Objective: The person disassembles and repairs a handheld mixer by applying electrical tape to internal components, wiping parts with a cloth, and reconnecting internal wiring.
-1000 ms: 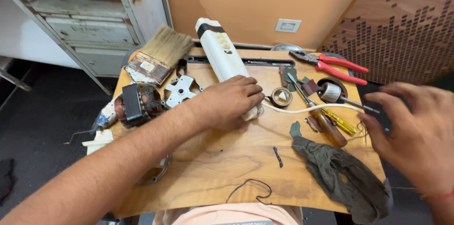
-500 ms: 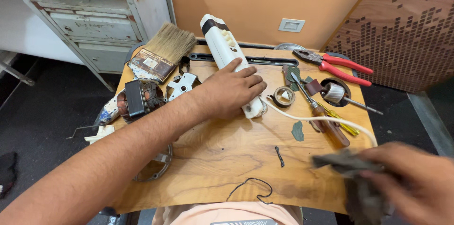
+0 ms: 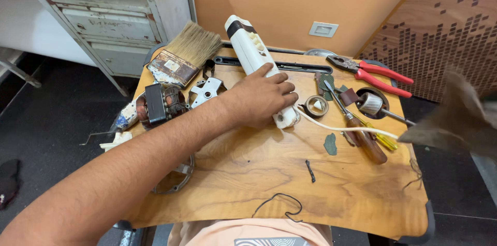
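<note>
My left hand lies flat over the near end of the long white appliance body, fingers pressed down across its casing and thumb pointing along it toward the far side, holding it against the wooden tabletop. The casing runs from the table's far edge, where a dark band wraps its tip, down to the middle of the board, and a white cord leaves its near end and trails off to the right.

At the right edge of the view a blurred grey-brown rag hangs in the air above the table's right side. My right hand itself does not show, so I cannot tell how it grips.

To the left of my wrist sit a silver metal bracket and a motor stator with copper windings. Farther left and far, a wide paintbrush rests with its bristles pointing away from me. A metal ring peeks out near my forearm at the table's left edge.

Just right of my fingertips lies a small roll of tape. Beyond it are a wooden-handled screwdriver, a yellow-handled screwdriver and a motor rotor on its shaft. Red-handled pliers lie at the far right corner. A small dark screw and a loop of thin black wire lie on the near part of the board.
</note>
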